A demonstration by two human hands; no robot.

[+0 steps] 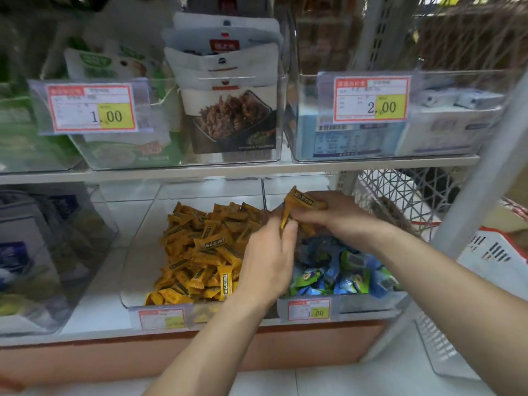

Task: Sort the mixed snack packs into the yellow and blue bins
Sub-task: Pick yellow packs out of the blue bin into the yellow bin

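1. Yellow bin (134,270): holds a loose yellow pile, with bare floor at its left.
2. Left hand (268,261): fingers curled, pinching the lower end of the bunch of yellow packs (303,200), which sits just above the divide between the bins.
3. Right hand (334,215): grips the bunch's top. Best to hand it over whole, carry it left and release it low over the pile.
4. Blue bin (371,302): blue packs (343,270) lie beneath, so let none drop here.

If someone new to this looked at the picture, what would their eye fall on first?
The two hands meeting above the lower shelf stand out: the right hand grips a few yellow packs, and the left hand pinches one of them. Under them a heap of yellow snacks lies in the left clear bin, blue-green snacks in the right clear bin. Bold price tags hang on the upper shelf.
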